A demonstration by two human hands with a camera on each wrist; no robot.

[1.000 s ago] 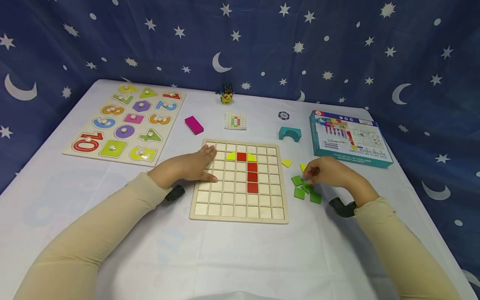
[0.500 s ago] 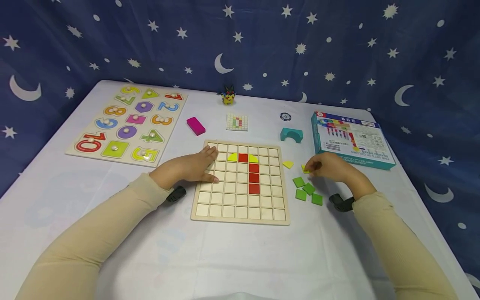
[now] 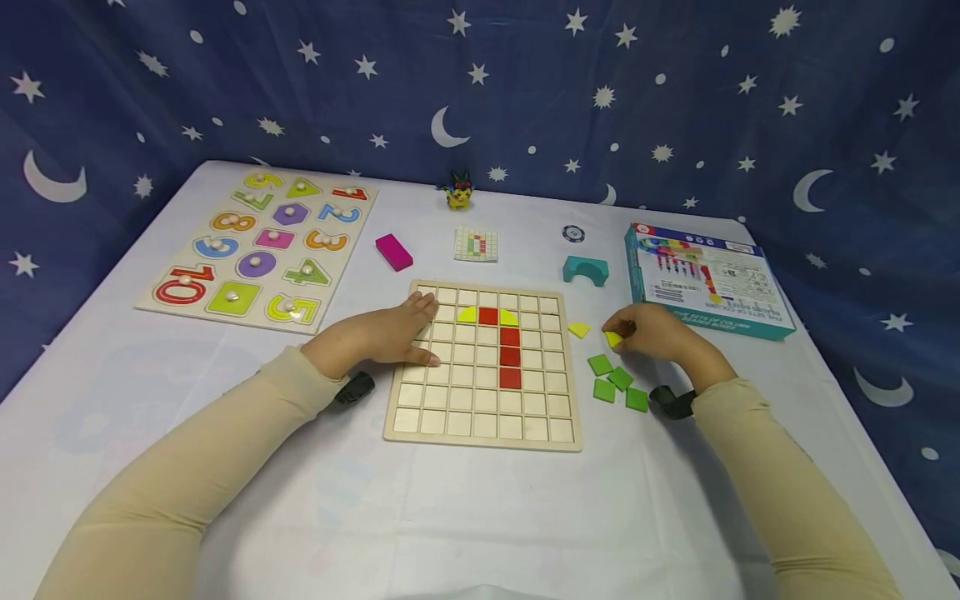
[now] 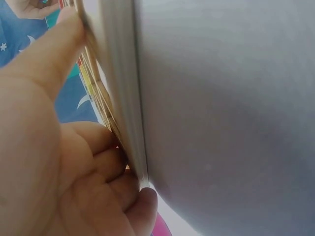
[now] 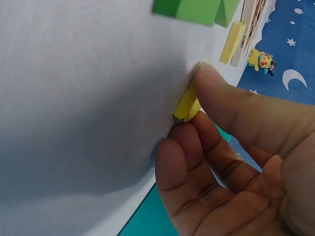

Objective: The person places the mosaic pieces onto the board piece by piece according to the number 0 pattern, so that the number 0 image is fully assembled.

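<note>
R hand pinching 1 yellow tile; L hand flat on grid board; 4 green tiles nearby.

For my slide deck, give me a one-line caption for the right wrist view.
Right hand pinches a yellow tile against the white tablecloth, green tiles nearby.

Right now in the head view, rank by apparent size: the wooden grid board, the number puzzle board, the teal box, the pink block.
1. Number puzzle board and wooden grid board: about alike, and the grid board lies nearer, so I won't rank them.
2. Teal box.
3. Pink block, clearly smallest.
</note>
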